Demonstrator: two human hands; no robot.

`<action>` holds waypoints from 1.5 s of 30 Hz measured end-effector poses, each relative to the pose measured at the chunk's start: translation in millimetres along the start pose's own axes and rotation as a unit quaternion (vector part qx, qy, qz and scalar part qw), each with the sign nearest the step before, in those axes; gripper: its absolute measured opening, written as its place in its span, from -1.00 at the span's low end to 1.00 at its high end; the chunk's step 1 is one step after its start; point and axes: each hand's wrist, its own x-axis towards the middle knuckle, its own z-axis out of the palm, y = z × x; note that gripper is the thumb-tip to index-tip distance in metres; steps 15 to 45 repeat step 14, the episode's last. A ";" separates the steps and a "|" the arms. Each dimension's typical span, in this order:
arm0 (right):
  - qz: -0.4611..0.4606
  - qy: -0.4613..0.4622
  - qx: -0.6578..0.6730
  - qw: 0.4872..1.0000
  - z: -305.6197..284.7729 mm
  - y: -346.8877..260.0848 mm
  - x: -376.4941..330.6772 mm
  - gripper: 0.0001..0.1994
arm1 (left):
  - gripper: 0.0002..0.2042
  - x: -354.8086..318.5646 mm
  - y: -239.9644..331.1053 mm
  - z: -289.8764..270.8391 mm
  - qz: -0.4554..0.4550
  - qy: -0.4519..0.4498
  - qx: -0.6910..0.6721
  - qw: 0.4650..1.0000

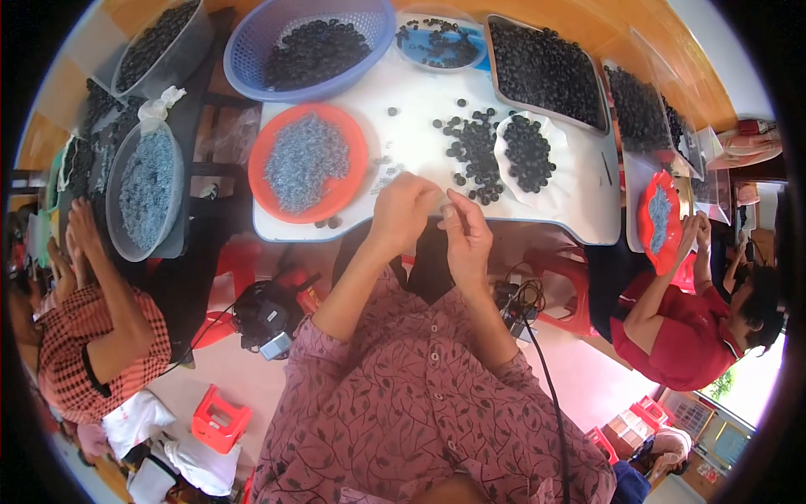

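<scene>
Small piece: pinched between both hands at the desk's near edge, six o'clock of the loose black beads (472, 147); too tiny to identify.
Orange plate (270, 144): nine o'clock of the hands, heaped with grey bits.
Left hand (403, 210): grip clenched on the piece.
Right hand (466, 231): fingertips closed, touching the left.
White dish (504, 151): one o'clock, full of black beads.
</scene>
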 end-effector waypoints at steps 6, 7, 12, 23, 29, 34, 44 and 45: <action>-0.042 0.009 0.010 0.999 -0.8 -2.8 3.0 -0.80 | -0.80 -8.2 -3.4 2.5 -0.143 -0.086 -0.207 0.964; -0.056 0.008 0.017 0.998 -1.4 -2.4 3.6 -0.80 | -0.79 -7.4 -4.5 2.9 -0.192 -0.110 -0.257 0.941; -0.045 0.003 0.043 0.998 -7.3 2.6 3.8 -0.81 | -0.78 -8.5 -9.8 11.1 -0.212 -0.118 -0.311 0.919; -0.035 0.008 0.052 0.998 -10.3 4.2 4.4 -0.80 | -0.77 -8.0 -13.8 14.5 -0.215 -0.127 -0.301 0.920; -0.035 0.008 0.052 0.998 -10.3 4.2 4.4 -0.80 | -0.77 -8.0 -13.8 14.5 -0.215 -0.127 -0.301 0.920; -0.035 0.008 0.052 0.998 -10.3 4.2 4.4 -0.80 | -0.77 -8.0 -13.8 14.5 -0.215 -0.127 -0.301 0.920; -0.035 0.008 0.052 0.998 -10.3 4.2 4.4 -0.80 | -0.77 -8.0 -13.8 14.5 -0.215 -0.127 -0.301 0.920; -0.035 0.008 0.052 0.998 -10.3 4.2 4.4 -0.80 | -0.77 -8.0 -13.8 14.5 -0.215 -0.127 -0.301 0.920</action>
